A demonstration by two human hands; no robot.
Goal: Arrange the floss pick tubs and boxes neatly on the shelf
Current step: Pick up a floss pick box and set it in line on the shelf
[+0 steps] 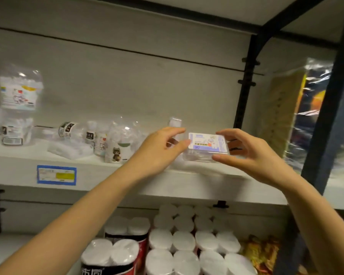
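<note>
I have the floss pick box (206, 144) held between both hands, over the front edge of the shelf (207, 187) towards its right end. The printed lid faces me and the clear body is below it. The left hand (161, 149) pinches the box's left end with thumb and forefinger. The right hand (252, 153) has its fingers (224, 133) curled over the top right corner and its thumb under the bottom edge. I cannot tell whether the box already sits on the shelf or hangs just above it.

My worries, as I judge them:
- The box is so near the front edge that it may tip off onto the toilet paper rolls (187, 241) below if I let go early.
- The plastic looks slick and both grips are only fingertip pinches, so it could slip or twist.
- A small clear box (175, 122) stands just behind the left hand, and a push backwards could knock it over.
- Sliding left, my wrist may brush the raccoon-label tub (119, 149) and topple it into the fallen bottle (68, 130) beside it.
- The stacked tubs (20, 92) at the far left look unsteady, so I would not jolt the shelf.
</note>
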